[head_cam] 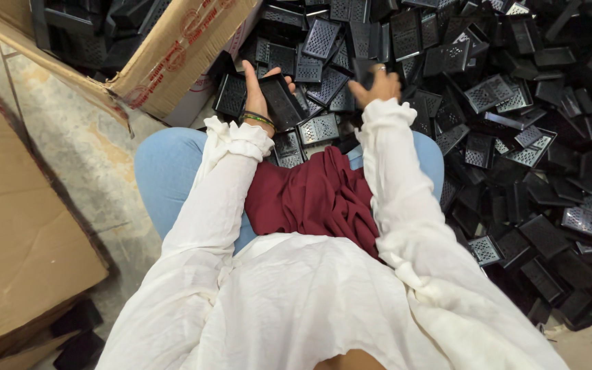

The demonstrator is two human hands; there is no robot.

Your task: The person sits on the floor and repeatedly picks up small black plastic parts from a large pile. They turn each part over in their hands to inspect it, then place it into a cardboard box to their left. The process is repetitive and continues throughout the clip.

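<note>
My left hand (260, 96) clasps a black plastic panel (281, 100), long axis pointing away; my right hand (377, 85), fingers curled, grips another black piece (363, 68) just right of it.

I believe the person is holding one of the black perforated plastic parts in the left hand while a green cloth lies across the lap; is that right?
Not quite. The head view shows the cloth on the lap is dark red, not green. The rest holds: the left hand holds a black plastic part, drawn from the large pile of black perforated parts in front.
</note>
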